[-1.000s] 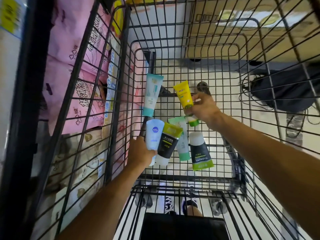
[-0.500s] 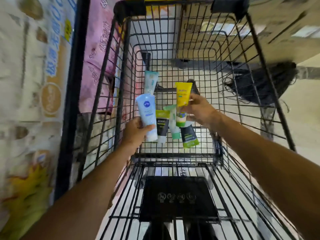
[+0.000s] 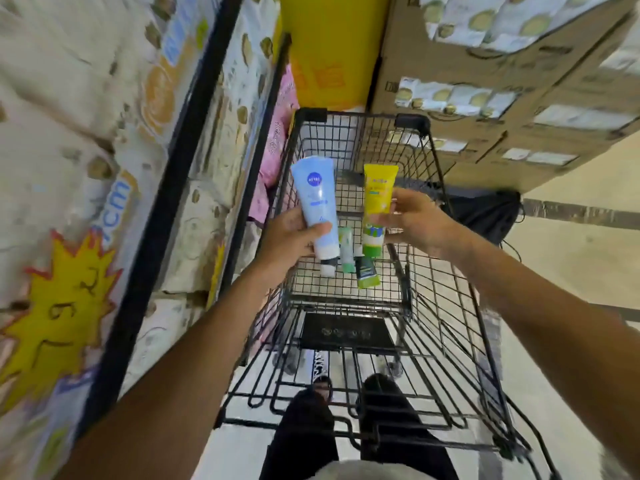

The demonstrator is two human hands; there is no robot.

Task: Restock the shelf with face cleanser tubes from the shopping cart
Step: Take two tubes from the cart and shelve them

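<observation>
The black wire shopping cart [image 3: 433, 202] stands beside stacked cardboard boxes [image 3: 502, 98]. Above its basket, the left hand [image 3: 287, 237] has its grip closed around a light blue tube [image 3: 317, 206]; the right hand [image 3: 412, 216] pinches a yellow tube [image 3: 377, 199]. A green-capped tube [image 3: 365, 271] lies on the cart's floor.

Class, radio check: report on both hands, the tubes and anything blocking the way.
Left hand grips blue tube. Right hand grips yellow tube. More tubes in cart. Nothing blocking.
</observation>
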